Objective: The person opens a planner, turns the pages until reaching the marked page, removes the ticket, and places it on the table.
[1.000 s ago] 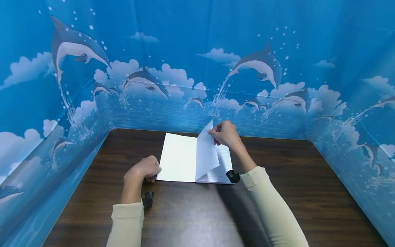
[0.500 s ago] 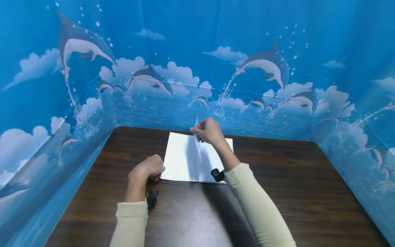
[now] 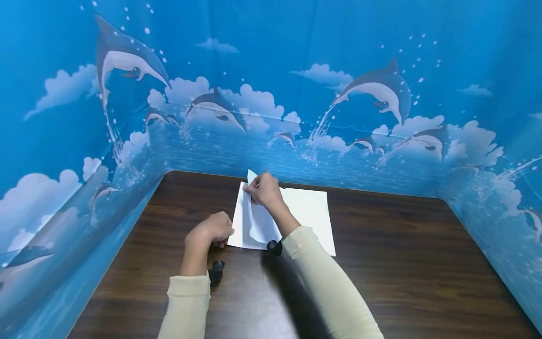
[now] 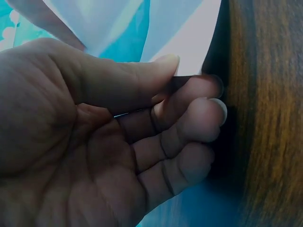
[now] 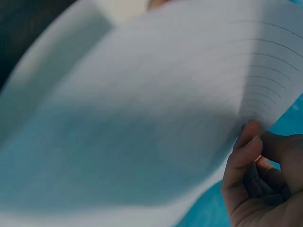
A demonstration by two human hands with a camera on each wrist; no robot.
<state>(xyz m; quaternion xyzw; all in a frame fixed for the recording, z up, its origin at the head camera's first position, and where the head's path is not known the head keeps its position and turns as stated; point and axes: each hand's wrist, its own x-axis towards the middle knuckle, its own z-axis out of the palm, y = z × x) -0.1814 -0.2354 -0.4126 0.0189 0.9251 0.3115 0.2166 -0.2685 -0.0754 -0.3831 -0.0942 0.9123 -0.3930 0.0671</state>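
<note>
An open notebook [image 3: 308, 212] with white pages lies on the dark wooden table. My right hand [image 3: 267, 189] pinches the upper outer part of a raised page [image 3: 261, 223], which leans over the notebook's left side. Ruled lines show on that page [image 5: 189, 71] in the right wrist view, with thumb and fingertips closed on its edge. At the lower left corner, my left hand [image 3: 215, 228] grips the notebook's edge. The left wrist view shows the left thumb on top of the paper [image 4: 189, 47] and the index finger beneath. My right forearm hides part of the notebook's middle.
The wooden table [image 3: 406, 263] extends around the notebook on all sides. A blue curtain [image 3: 262, 56] printed with dolphins and clouds stands behind and beside it. Each wrist carries a small black camera, as on the left wrist [image 3: 216, 271].
My right hand has carried the raised page from the notebook's right side over to the left. The right-hand page is now uncovered. My left hand keeps its grip on the left corner.
</note>
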